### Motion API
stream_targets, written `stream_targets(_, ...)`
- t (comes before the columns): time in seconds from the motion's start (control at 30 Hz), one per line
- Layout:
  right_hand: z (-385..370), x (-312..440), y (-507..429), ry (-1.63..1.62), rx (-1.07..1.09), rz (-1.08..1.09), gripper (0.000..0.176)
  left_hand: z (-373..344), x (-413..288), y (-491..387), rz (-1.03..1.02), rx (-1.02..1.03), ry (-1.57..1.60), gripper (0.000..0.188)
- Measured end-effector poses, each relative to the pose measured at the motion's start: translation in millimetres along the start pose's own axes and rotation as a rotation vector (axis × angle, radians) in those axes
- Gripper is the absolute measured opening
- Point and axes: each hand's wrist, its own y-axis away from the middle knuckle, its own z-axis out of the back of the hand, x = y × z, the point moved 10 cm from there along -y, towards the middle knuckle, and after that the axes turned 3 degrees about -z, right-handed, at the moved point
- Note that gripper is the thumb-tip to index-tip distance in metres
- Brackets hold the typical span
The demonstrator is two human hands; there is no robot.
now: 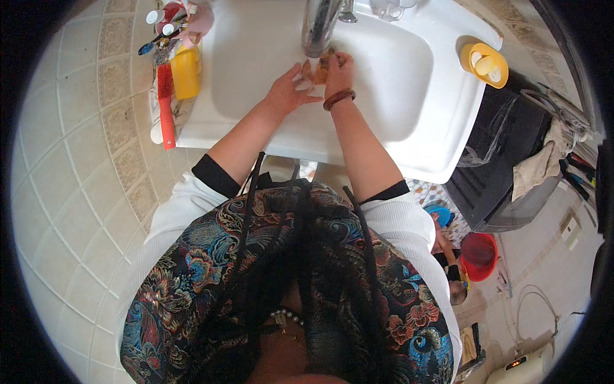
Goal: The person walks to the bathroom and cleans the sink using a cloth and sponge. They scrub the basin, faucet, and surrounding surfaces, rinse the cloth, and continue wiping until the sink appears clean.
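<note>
Both of my hands are over the basin of a white washbasin [240, 57], just below the metal faucet [319, 29]. My right hand [339, 72], with a reddish-brown bracelet at its wrist, grips a small orange-brown object [321, 72]; its kind cannot be told. Water seems to fall from the spout over it. To the left of that object, my left hand [290, 91] has its fingers apart and is empty.
At the left rim lie a red-handled brush [165, 108], a yellow container [186, 72] and bottles. A yellow soap holder [485, 65] sits at the right corner. Beyond are a black appliance [499, 158], a red bucket [478, 257], a blue basin [439, 215] and another person's arm [447, 247].
</note>
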Motion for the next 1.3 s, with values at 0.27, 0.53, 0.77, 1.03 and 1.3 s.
stream_targets(0.27,-55,47,98,0.74,0.092,0.552,0.021,-11,32,-8,0.219,0.282,0.322,0.029)
stream_targets(0.53,-5,30,14,0.947,-0.108,0.057,0.019,-20,32,5,-0.046,-0.019,0.092,0.028)
stream_targets(0.77,-51,39,90,0.876,-0.077,0.486,0.019,-6,-6,0,-0.24,0.182,-0.424,0.028)
stream_targets(1.03,6,1,18,0.951,-0.126,0.074,0.023,-44,21,16,-0.016,0.215,0.007,0.029)
stream_targets(1.3,5,-5,30,0.565,-0.112,-0.092,0.023,-26,19,7,0.011,0.19,-0.039,0.032)
